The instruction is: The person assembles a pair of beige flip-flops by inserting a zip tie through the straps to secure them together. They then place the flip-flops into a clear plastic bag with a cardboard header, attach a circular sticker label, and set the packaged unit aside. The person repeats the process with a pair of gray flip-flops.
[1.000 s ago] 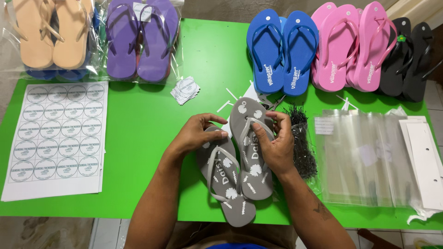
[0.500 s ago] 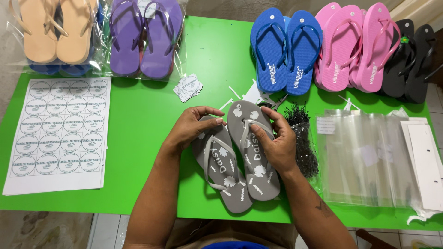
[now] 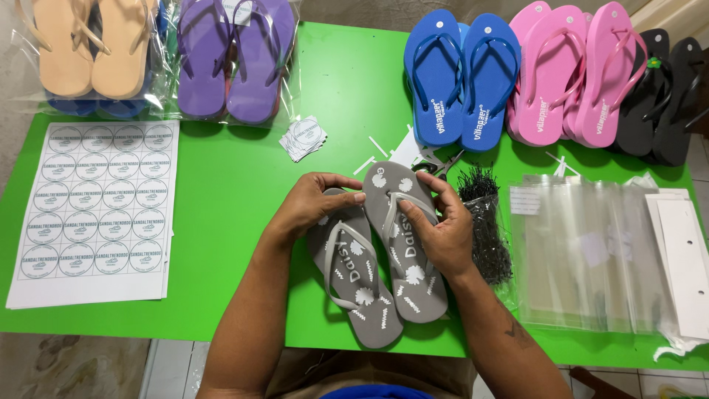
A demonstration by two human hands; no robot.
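Beyond both hands, at the far edge of the green table (image 3: 244, 192), lie blue flip-flops (image 3: 461, 77), pink flip-flops (image 3: 572, 74) and bagged purple flip-flops (image 3: 229, 59). A sticker sheet (image 3: 92, 210) lies well left of the left hand (image 3: 314, 203); a bundle of black ties (image 3: 484, 218) sits just right of the right hand (image 3: 443, 229), clear bags (image 3: 591, 255) past it. Nothing blocks the grey flip-flops (image 3: 384, 266), side by side beneath both hands. Left fingers curl over the toe ends; right fingers close on the right sandal's strap. Their long axes run away from the person, toes pointing away.
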